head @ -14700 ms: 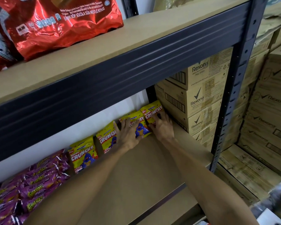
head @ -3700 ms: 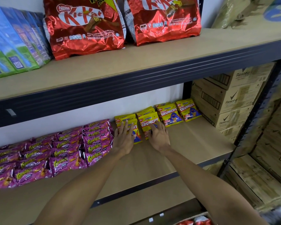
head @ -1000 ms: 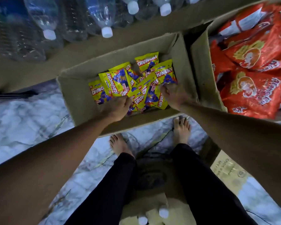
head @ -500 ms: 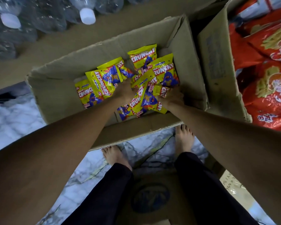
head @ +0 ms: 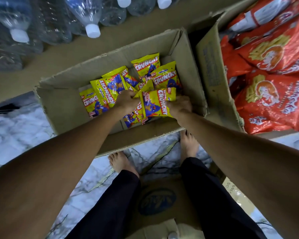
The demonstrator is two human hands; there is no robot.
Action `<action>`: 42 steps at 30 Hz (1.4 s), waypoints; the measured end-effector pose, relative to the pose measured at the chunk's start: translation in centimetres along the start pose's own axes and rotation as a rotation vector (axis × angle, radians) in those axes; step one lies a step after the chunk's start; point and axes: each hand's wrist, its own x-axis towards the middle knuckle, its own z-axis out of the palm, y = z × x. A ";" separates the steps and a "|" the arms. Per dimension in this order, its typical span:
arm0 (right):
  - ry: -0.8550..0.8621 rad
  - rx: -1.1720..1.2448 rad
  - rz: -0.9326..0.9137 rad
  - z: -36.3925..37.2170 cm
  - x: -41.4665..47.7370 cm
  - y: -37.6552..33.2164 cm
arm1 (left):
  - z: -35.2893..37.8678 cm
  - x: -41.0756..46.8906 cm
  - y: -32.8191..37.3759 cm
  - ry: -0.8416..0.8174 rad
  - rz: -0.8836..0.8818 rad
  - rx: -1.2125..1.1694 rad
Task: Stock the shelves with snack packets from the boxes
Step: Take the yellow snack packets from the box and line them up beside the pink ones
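Item 1: open cardboard box (head: 62,107), sitting on the marble floor (head: 16,128) at mid-frame, flaps standing up. The bare box bottom is showing along its left side; its right wall is crowding against the neighbouring box (head: 212,80).

Item 2: yellow snack packets (head: 109,87), lying loose and overlapping in the centre and right of the box. Each is carrying "CRUNCHY" in white-on-red lettering, with "SOOOO..." above it and a small word that seems to read "MONSTER", plus a blue cartoon figure.

Item 3: top packet (head: 155,104), riding above the pile near the box's front wall, its lettering running sideways.
- Left hand (head: 126,100) is curling its fingers round the packet's left edge.
- Right hand (head: 179,106) is clenching the packet's right edge, knuckles pressing close to the box's right wall.

Item 4: red-orange packets (head: 273,54), filling the neighbouring box at upper right. They are showing a prawn drawing; their slanted lettering is not reading clearly.

Item 5: clear plastic bottles (head: 86,16) with white caps, lying along the top edge on a brown board.

Item 6: bare feet (head: 121,161), standing just below the box's front wall, with flattened cardboard (head: 157,200) bearing a blue oval mark lying between the dark trouser legs.
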 end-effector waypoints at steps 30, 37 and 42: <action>0.004 0.098 -0.293 -26.0 -45.5 -13.7 | -24.0 -48.5 17.6 0.361 0.155 -0.185; 0.032 -0.076 -0.578 -31.1 -54.6 -17.8 | -29.6 -56.3 21.1 0.383 0.307 -0.137; 0.103 -0.037 -0.721 -34.0 -57.9 -20.3 | -32.9 -58.2 22.9 0.376 0.408 -0.107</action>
